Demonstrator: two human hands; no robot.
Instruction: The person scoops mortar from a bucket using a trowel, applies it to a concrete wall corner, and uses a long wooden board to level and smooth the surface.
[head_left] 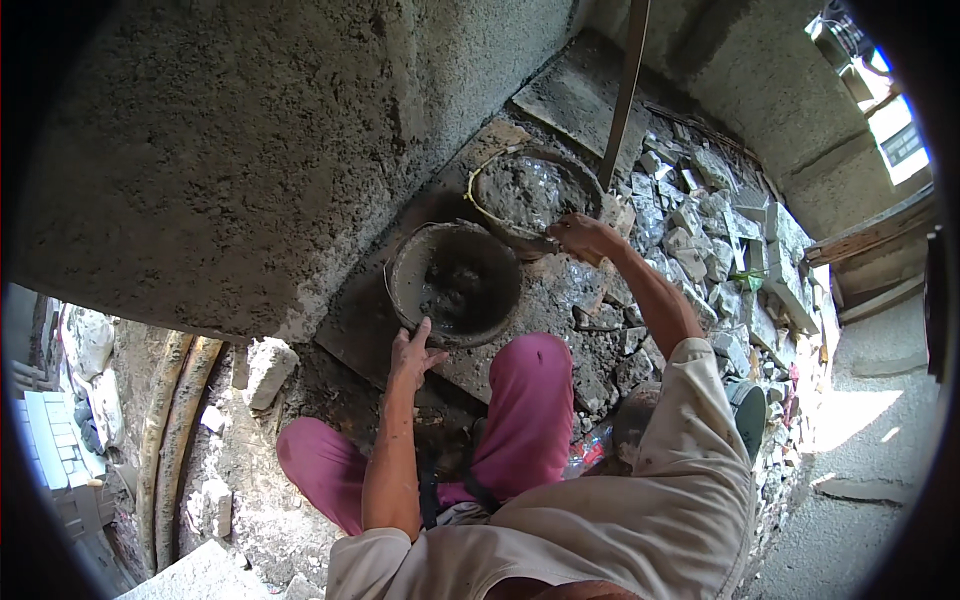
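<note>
Two round buckets sit on a dirty board. The front one point(455, 284) holds dark, wet, smooth-walled mix; the back one point(535, 188) is full of lumpy grey mortar and has a yellowish edge on its left. My left hand point(415, 355) is at the front bucket's near-left rim, fingertips touching it, thumb and fingers apart. My right hand point(578, 235) is closed at the back bucket's near-right rim; what its fingers grip is unclear, with something yellowish below the wrist. My pink-clad knees are bent close below the buckets.
A rough plastered wall point(230, 150) rises at left. Broken rubble point(710, 240) is heaped at right, beside a green leaf point(750, 280). An upright dark bar point(625, 95) stands behind the buckets. At lower left are two long curved poles point(175, 440) and loose stones point(268, 375).
</note>
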